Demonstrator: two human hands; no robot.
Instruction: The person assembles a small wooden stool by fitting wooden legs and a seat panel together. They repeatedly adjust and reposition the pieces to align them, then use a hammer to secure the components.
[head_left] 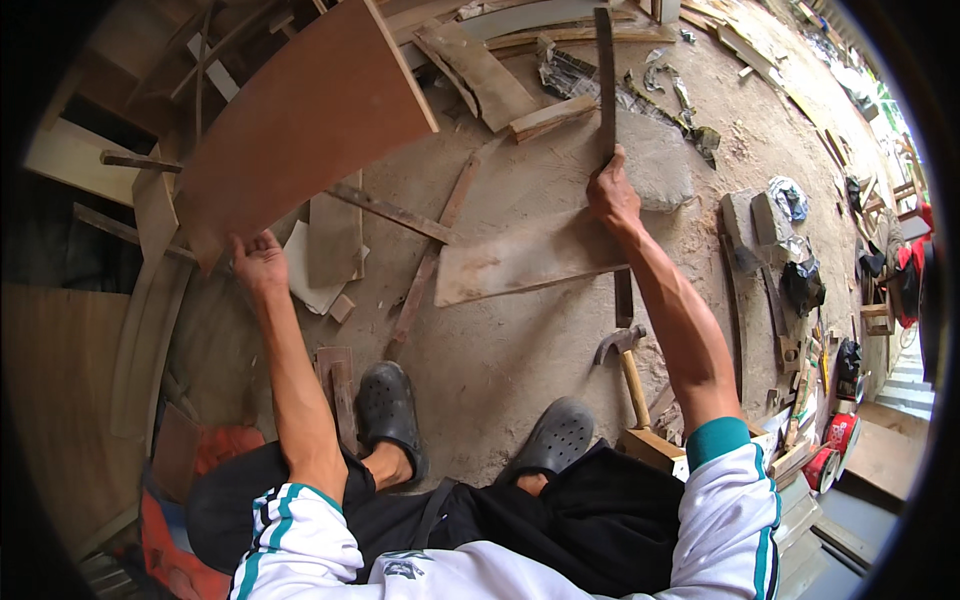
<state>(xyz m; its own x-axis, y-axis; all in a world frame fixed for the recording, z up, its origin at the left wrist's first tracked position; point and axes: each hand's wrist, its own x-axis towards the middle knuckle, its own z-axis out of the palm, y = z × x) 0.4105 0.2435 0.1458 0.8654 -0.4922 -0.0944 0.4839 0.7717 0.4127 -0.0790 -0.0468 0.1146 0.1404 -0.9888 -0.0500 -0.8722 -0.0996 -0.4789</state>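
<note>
My left hand (pixel 260 264) pinches the lower edge of a large reddish-brown plywood sheet (pixel 310 125), which is raised and tilted at the upper left. In my right hand (pixel 613 192) is a long, narrow, dark wooden strip (pixel 606 80), gripped partway along and pointing away from me. A flat pale board (pixel 525 262) lies just below that hand, and a dark length shows again past its near edge; I cannot tell whether hand and board touch. Crossed thin strips (pixel 395 215) lie between my two hands.
A claw hammer (pixel 634 380) with a wooden handle rests near my right shoe (pixel 550 438). Scrap boards (pixel 475 75) and crumpled wrapping (pixel 570 72) lie at the far side. Concrete blocks (pixel 755 225) stand to the right, and more panels (pixel 60 370) fill the left.
</note>
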